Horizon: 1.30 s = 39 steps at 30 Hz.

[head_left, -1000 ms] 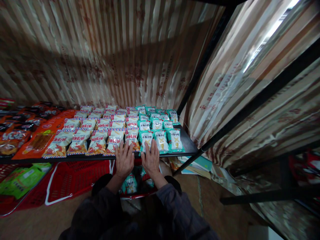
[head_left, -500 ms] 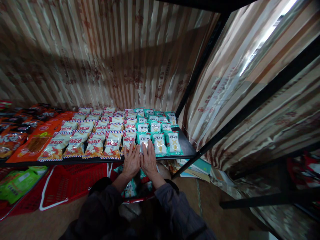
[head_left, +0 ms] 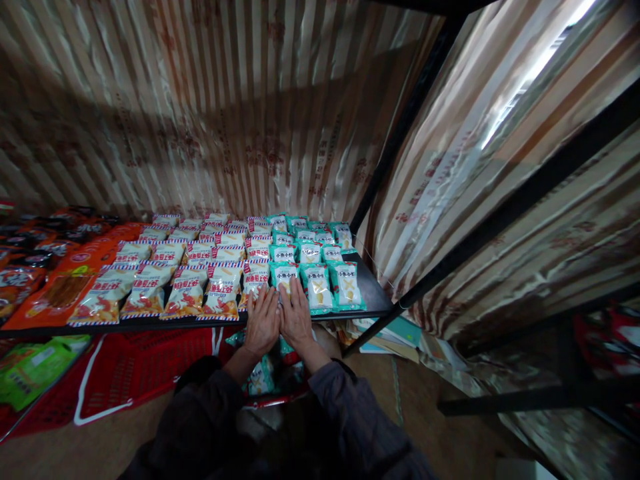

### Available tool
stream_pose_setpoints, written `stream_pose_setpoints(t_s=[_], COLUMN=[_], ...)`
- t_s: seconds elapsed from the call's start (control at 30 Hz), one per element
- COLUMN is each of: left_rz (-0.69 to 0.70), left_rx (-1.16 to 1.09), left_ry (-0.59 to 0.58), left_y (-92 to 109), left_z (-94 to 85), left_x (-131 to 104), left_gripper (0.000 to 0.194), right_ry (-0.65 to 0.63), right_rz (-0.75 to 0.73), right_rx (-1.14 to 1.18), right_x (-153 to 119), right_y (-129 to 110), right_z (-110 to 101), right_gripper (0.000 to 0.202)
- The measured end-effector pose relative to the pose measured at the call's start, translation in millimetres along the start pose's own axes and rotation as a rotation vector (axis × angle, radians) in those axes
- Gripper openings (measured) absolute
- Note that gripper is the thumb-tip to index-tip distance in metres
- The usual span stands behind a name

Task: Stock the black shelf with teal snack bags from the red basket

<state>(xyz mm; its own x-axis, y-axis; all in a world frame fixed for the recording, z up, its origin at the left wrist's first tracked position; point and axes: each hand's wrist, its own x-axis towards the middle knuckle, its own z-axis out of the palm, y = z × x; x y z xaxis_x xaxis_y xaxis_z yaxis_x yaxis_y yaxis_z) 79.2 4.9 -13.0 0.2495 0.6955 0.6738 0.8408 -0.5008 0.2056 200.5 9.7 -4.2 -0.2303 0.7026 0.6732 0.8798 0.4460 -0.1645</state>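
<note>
My left hand (head_left: 263,324) lies with its fingers stretched forward at the shelf's front edge. Its fingertips touch the lower part of a white, orange-bottomed snack bag (head_left: 256,275) and reach towards its neighbour. Beside it, my right hand (head_left: 297,321) rests, fingers extended, on the lower half of a teal-and-white snack bag (head_left: 285,272), hiding that part. Both hands are almost touching at the thumbs, and neither is wrapped round a bag. To the right stand two more front-row teal bags (head_left: 317,287), leaning back against the rows behind.
The black shelf (head_left: 367,283) also carries rows of white snack bags (head_left: 223,287) and large orange packs (head_left: 70,287). Below are a red basket (head_left: 145,363) with a white handle and teal bags (head_left: 261,377) near my knees. A black post (head_left: 425,280) slants at the right.
The view has shifted a little, so the bags at the left sit further left. My hands stay at the same two bags, with only slight finger movement.
</note>
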Motion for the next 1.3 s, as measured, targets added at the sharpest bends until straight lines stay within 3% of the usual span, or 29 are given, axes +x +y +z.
stream_pose_setpoints(t_s=[0.4,0.67,0.83,1.3], left_rz=[0.01,0.012,0.01,0.014], left_rx=[0.005,0.035,0.058,0.061], left_ry=[-0.026,-0.016,-0.026,0.005], left_y=[1,5,9,12], left_z=[-2.8,-2.9,2.7,5.2], left_x=[-5,-11,-12,2], left_gripper=[0.044,0.05,0.055,0.05], right_ry=[-0.052,0.058,0.07,0.012], right_rz=[-0.024,0.146,0.219,0.15], right_rx=[-0.015,-0.113,-0.148,-0.058], right_x=[-9,-32,-34,-22], right_y=[7,29,42,57], right_z=[-1,-26,-31,-26], right_gripper=[0.054,0.055,0.056,0.047])
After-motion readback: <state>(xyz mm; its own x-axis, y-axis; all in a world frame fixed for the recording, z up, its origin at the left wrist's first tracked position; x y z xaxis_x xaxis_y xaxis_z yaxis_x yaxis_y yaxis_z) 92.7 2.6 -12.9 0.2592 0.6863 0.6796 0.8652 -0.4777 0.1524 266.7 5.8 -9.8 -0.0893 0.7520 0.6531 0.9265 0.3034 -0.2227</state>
